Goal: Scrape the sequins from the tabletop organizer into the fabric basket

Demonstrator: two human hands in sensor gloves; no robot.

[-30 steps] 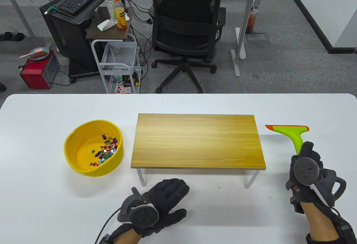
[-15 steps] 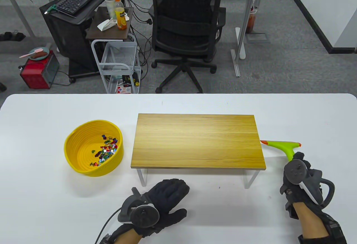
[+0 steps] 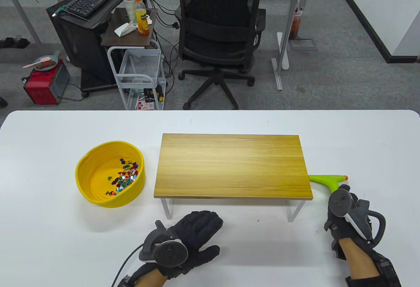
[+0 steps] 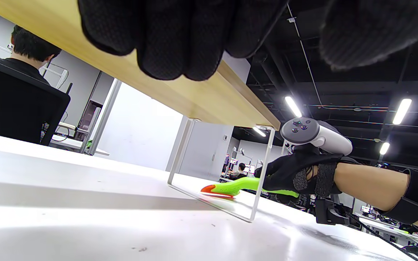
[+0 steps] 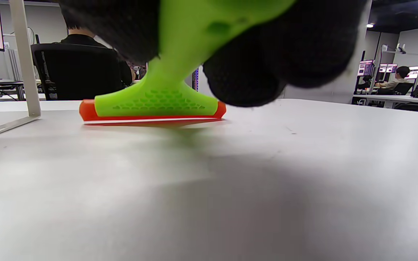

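Note:
A yellow fabric basket sits left of the wooden tabletop organizer and holds several coloured sequins. The organizer's top shows no sequins. My right hand grips the handle of a green scraper with an orange blade; the blade rests low on the white table, its left end hidden under the organizer's right edge. The scraper also shows in the right wrist view and the left wrist view. My left hand rests flat on the table in front of the organizer, holding nothing.
The organizer stands on thin white legs. Beyond the table's far edge are an office chair and a wire cart.
My right hand has pulled the scraper toward me and down to the tabletop, next to the organizer's right edge. The left hand has not moved.

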